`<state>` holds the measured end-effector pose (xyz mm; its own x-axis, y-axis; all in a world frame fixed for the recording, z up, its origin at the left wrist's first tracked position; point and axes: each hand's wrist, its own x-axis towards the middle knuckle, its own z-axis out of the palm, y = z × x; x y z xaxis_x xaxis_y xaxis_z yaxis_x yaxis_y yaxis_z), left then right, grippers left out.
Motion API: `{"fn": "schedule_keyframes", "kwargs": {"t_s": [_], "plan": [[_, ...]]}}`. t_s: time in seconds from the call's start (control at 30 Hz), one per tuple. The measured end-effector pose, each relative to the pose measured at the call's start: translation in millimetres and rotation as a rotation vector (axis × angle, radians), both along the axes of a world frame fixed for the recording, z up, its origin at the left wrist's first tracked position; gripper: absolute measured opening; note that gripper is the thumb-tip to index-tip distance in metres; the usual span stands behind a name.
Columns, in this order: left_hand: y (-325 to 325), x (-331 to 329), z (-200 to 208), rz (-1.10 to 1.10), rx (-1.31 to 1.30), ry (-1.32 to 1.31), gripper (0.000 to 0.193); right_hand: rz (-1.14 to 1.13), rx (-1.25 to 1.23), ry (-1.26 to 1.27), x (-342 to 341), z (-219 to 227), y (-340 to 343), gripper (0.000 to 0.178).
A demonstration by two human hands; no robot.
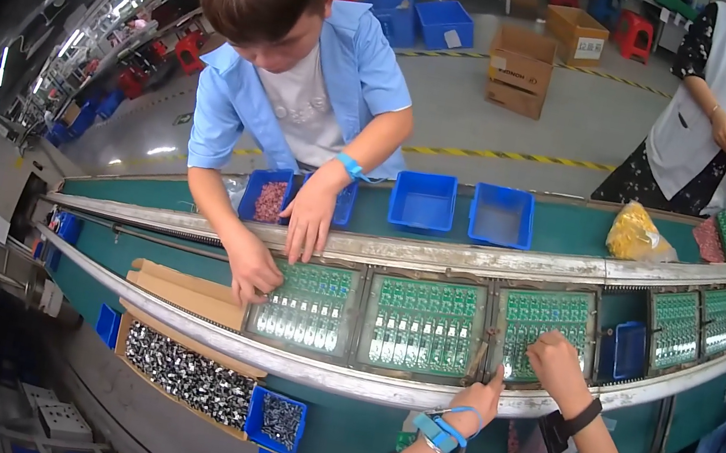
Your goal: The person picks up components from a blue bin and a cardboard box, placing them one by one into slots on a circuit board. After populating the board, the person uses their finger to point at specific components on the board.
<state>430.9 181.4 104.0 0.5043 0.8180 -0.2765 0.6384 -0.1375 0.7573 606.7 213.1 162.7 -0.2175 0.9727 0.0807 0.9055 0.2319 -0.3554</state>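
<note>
My right hand (pixel 554 362) is over a framed green circuit board panel (pixel 549 317), its fingers curled and pinched together near the panel's middle. Anything between those fingertips is too small to make out. By the lower left corner of the same frame is my left hand (pixel 480 402), with one finger stretched out toward the frame's edge; it holds nothing visible. Similar green panels (pixel 424 323) sit in frames to the left, carrying rows of small white and silver parts. Across the line, a person in a light blue shirt reaches with both hands (pixel 255 271) to the leftmost panel (pixel 306 305).
Metal rails (pixel 338 378) run along both sides of the frames. A cardboard box of small black-and-silver parts (pixel 186 375) and a blue bin of dark parts (pixel 277 419) stand near left. Blue bins (pixel 423 202) and a yellow bag (pixel 638 234) line the far side. Another person stands far right.
</note>
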Motion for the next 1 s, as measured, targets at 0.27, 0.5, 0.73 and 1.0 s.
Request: {"fn": "schedule_keyframes", "kwargs": {"t_s": [0.27,0.5,0.73,1.0], "plan": [[-9.2,-1.9,4.4,0.018,0.031,-0.017,0.047,0.078,0.087,-0.139,-6.2,0.3,-12.1,0.005],[-11.4,-4.5,16.5,-0.059,0.002,0.026,0.048,0.218,0.017,-0.309,-15.9,32.1,-27.0,0.007],[-15.1,-3.7,22.2,-0.055,0.021,0.022,0.048,0.25,-0.004,-0.442,-20.7,34.0,-44.0,0.013],[-39.3,-15.0,34.1,0.131,0.042,-0.221,0.042,0.159,0.161,-0.398,-20.3,50.6,-69.5,0.021]]}}
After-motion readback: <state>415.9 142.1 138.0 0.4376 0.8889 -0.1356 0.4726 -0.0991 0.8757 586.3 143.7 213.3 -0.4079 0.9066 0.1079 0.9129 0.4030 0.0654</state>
